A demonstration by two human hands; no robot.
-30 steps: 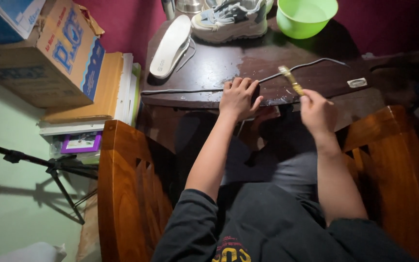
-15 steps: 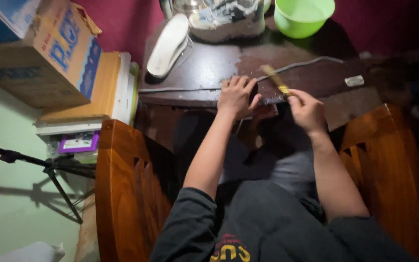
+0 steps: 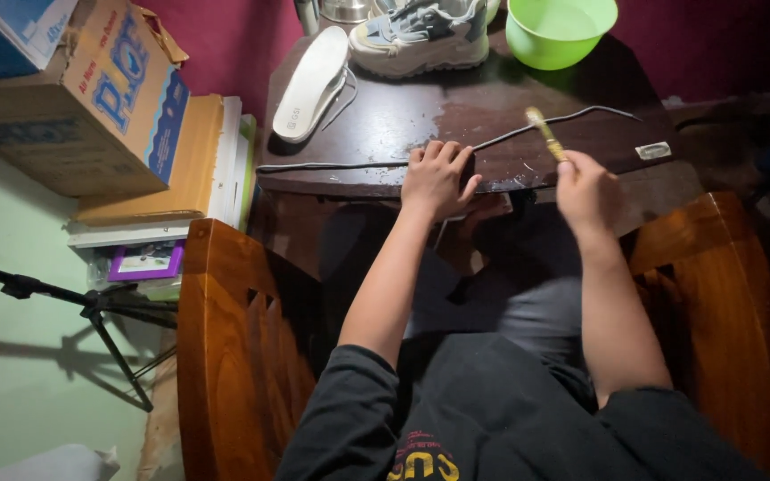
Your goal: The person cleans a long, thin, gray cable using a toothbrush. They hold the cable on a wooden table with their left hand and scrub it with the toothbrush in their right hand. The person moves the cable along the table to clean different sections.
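the left hand [image 3: 437, 176] lay flat, fingers spread, pressing a dark shoelace [image 3: 349, 165] against the wet table [image 3: 403, 116] edge, while the right hand [image 3: 586, 185] gripped a small yellow-handled brush [image 3: 545, 134] raised just above the lace

A dark charcoal, short-sleeved top of soft fabric [image 3: 492, 419] is worn, with its sleeves ended above the elbows so that both forearms are left bare. A small printed design in red and yellow [image 3: 425, 459] is seen low on the front of the top, partly cut off by the lower edge of the view. The lap is covered by grey trousers [image 3: 528, 303], and no rings, watch or bands are worn on the left hand [image 3: 437, 178] or the right hand [image 3: 586, 189], as far as can be made out.
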